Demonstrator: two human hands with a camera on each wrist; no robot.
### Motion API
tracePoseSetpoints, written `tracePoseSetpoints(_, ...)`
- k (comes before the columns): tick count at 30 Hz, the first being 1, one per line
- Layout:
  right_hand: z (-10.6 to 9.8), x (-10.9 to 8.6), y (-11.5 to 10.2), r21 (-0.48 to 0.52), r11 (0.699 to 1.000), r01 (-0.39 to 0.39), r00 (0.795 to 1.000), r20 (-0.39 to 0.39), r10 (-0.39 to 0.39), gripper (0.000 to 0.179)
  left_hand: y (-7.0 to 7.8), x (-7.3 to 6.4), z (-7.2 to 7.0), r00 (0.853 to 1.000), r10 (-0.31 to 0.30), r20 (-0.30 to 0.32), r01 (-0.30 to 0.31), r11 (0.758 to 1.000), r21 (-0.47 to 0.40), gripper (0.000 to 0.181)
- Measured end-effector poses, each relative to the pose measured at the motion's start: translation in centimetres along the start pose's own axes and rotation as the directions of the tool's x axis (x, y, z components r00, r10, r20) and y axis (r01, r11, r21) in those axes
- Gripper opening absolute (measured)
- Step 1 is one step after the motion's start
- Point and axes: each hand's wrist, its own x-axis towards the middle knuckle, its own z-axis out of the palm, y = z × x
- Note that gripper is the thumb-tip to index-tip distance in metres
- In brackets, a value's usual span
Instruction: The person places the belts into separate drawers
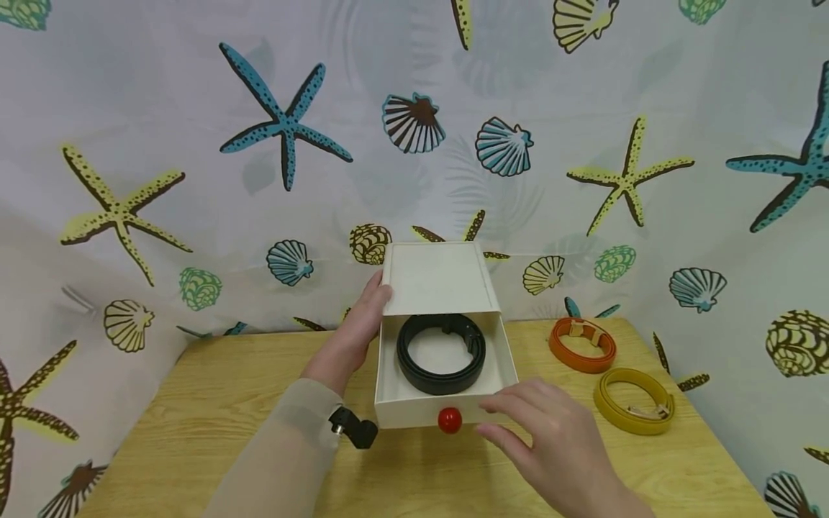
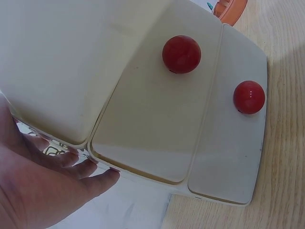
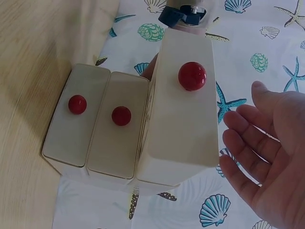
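Observation:
A white drawer box (image 1: 440,277) stands at the table's middle with its top drawer (image 1: 408,414) pulled out. Inside that drawer lies a coiled black belt (image 1: 440,383). The drawer front carries a round red knob (image 1: 450,420). My left hand (image 1: 356,324) rests against the box's left side, its fingertips along the wall in the left wrist view. By the right end of the drawer front is my right hand (image 1: 544,432), fingers loosely bent and holding nothing. In the right wrist view a gap shows between its fingertips and the drawer.
Two closed drawers with red knobs, a middle one (image 3: 114,150) and a bottom one (image 3: 71,133), sit below the open one. To the right on the wooden table (image 1: 214,403) lie a coiled orange belt (image 1: 576,358) and a coiled yellow belt (image 1: 631,422). A patterned curtain (image 1: 363,187) hangs behind.

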Motion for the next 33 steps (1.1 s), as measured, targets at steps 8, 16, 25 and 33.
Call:
tracePoseSetpoints(8,0.4,-0.7,-0.4,0.031,0.999,0.01,1.0,0.012,-0.01,0.03,-0.1,-0.2,-0.1,1.0,-0.019,-0.001,0.019,1.0,-0.003,0.068)
tracePoseSetpoints(16,1.3,-1.1,-0.6,0.104,0.994,-0.025,0.999,0.044,0.021,0.025,-0.1,-0.1,-0.1,1.0,-0.021,0.003,0.021,1.0,-0.001,0.068)
tracePoseSetpoints(25,1.8,-1.4,-1.0,0.164,0.965,-0.207,0.974,0.133,0.186,0.016,-0.1,0.1,-0.1,1.0,-0.019,0.002,0.019,1.0,-0.008,0.068)
tracePoseSetpoints(33,2.4,-1.2,-1.3,0.226,0.841,-0.491,0.854,0.315,0.414,0.015,-0.1,0.1,-0.1,1.0,-0.015,-0.001,0.015,1.0,-0.009,0.067)
